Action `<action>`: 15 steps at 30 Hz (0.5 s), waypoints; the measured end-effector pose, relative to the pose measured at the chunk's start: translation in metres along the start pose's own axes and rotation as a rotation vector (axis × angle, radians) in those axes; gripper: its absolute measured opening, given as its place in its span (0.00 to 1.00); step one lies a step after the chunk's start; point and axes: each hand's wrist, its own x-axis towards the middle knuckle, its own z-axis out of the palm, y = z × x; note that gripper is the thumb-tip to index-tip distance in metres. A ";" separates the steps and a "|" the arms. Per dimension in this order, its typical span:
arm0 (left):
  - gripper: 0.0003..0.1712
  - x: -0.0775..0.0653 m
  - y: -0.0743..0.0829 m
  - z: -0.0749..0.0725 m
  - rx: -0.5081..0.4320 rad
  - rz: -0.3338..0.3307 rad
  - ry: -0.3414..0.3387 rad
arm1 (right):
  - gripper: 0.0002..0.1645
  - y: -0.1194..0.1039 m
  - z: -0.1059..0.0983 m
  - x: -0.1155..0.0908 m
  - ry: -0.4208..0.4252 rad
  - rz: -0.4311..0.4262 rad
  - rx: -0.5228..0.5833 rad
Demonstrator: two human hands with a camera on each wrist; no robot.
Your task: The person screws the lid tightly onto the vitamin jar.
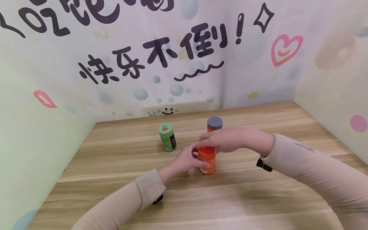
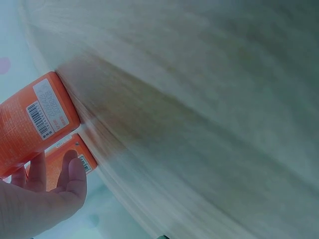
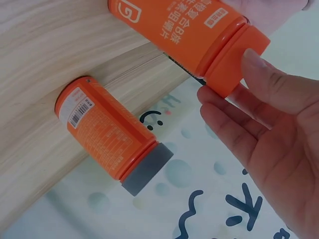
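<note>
An orange bottle (image 1: 207,158) with an orange cap (image 3: 235,62) stands on the table between both hands. My left hand (image 1: 185,159) holds its body from the left, thumb across the front. My right hand (image 1: 230,139) reaches over from the right and grips the cap, thumb on one side and fingertips on the other in the right wrist view. Printed text covers the label facing that wrist. Behind it stands a second orange bottle with a grey cap (image 1: 215,122), its lower part hidden by the right hand in the head view.
A green jar (image 1: 167,137) with a green lid stands left of the orange bottles. The wood-grain table (image 1: 129,163) is bounded by a printed white backdrop (image 1: 115,95) at the back and pale panels at both sides.
</note>
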 end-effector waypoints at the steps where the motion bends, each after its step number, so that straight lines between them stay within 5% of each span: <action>1: 0.35 0.000 0.000 0.000 0.007 0.004 0.002 | 0.31 0.000 0.000 0.000 0.000 -0.004 -0.002; 15: 0.38 -0.001 -0.001 0.002 0.028 0.015 0.045 | 0.30 0.010 0.020 -0.005 0.137 -0.082 -0.036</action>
